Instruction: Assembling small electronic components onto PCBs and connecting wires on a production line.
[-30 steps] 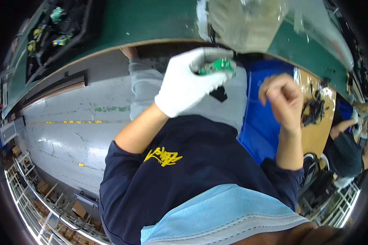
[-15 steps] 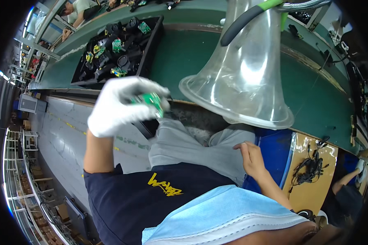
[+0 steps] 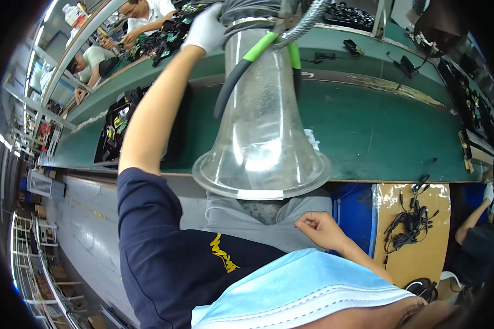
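Observation:
My left hand (image 3: 206, 31), in a white glove, is stretched far forward to the far side of the bench, beside the dark hose (image 3: 247, 9) atop a clear plastic funnel-shaped hood (image 3: 266, 126). Its fingertips lie against or behind the hose, and whether it holds anything is hidden. No circuit board shows in it. My bare right hand (image 3: 319, 229) rests near my lap, fingers curled in, with nothing visible in them. A heap of circuit boards and black parts (image 3: 173, 35) lies just left of my gloved hand.
The hood hangs over the green bench (image 3: 368, 131), with green-and-black handles (image 3: 247, 66) on its neck. Partly behind my left arm sits a black tray (image 3: 112, 126) of parts. Black cables (image 3: 411, 227) lie on a tan board at right. Co-workers sit at far left and right.
My left hand has swung forward and up from beside the tray; the green circuit board it held is out of sight. The right hand's fingers have curled in. The view has shifted.

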Tool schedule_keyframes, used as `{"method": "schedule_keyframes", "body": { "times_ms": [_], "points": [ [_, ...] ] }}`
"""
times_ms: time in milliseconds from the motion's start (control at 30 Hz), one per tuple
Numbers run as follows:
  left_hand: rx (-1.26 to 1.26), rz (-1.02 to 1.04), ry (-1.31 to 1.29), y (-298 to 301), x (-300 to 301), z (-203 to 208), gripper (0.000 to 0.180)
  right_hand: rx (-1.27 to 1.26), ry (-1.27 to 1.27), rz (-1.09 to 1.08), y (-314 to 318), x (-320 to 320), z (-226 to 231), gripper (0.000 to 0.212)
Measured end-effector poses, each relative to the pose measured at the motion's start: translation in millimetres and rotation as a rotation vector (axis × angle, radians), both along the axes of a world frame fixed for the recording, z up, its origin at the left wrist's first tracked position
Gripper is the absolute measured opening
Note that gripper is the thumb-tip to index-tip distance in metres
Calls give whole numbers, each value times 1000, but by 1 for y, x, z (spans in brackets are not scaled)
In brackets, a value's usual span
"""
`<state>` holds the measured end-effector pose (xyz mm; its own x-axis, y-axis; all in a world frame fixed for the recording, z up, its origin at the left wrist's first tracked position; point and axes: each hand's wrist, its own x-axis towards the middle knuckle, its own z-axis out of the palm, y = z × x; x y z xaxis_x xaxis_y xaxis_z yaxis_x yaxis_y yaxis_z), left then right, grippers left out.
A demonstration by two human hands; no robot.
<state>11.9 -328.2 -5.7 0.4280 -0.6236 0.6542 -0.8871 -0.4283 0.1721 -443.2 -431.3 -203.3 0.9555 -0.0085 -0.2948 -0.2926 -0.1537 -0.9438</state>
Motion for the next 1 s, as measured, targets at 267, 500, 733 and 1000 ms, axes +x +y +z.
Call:
{"method": "schedule_keyframes", "body": {
  "times_ms": [267, 500, 733, 1000],
  "points": [
    [531, 251, 108, -51, 49, -127, 39, -34, -72, 17, -3, 3, -12, 15],
    [792, 346, -23, -47, 33, -137, 44, -159, -104, 45, 2, 4, -12, 12],
    [659, 338, 77, 56, 1, -82, 55, -239, -82, 42, 6, 5, -16, 15],
    [968, 721, 89, 154, 41, -71, 43, -264, -67, 10, 8, 4, -19, 18]
  ]
}}
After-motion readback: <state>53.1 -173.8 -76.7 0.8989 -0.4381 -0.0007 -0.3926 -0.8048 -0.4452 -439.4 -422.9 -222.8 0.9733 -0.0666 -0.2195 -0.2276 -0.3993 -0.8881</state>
